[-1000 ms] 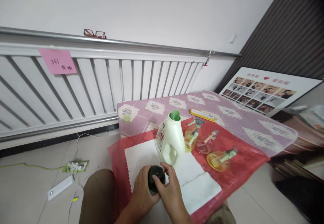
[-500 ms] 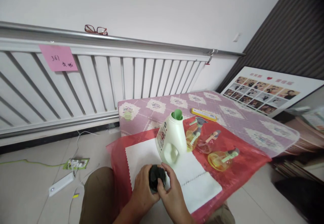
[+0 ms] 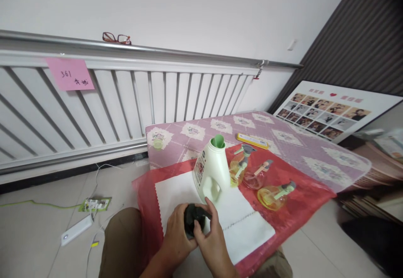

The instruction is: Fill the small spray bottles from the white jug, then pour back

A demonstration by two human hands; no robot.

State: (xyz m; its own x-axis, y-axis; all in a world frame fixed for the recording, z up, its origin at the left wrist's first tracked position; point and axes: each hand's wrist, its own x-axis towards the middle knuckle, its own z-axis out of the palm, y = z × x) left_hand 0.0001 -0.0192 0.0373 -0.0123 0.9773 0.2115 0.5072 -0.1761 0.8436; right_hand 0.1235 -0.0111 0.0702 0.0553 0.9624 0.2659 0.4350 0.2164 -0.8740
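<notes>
My left hand [image 3: 176,229] is wrapped around the side of a dark pump bottle [image 3: 189,221], which I see almost from above. The fingers of my right hand [image 3: 209,232] are closed on its top, thumb on the cap and forefinger along the spout that points right. Just beyond my hands a pale green detergent jug [image 3: 215,167] stands upright on a white cloth [image 3: 176,194], its green pouring spout [image 3: 218,141] uncovered. To the jug's right are several clear spray bottles with yellow or pink bodies, one of them a yellow spray bottle [image 3: 272,198].
A red plastic sheet [image 3: 302,185] lies under the cloth on a purple patterned tabletop [image 3: 208,137]. A yellow box [image 3: 252,140] and a small green cap [image 3: 158,144] are farther back. Behind stands a white radiator [image 3: 157,95]. Cables and a power strip [image 3: 76,229] lie on the floor.
The bottle's spout now shows pointing right, under my right forefinger, where it was not distinct before. My right fingers have shifted on the top; the left hand keeps its hold.
</notes>
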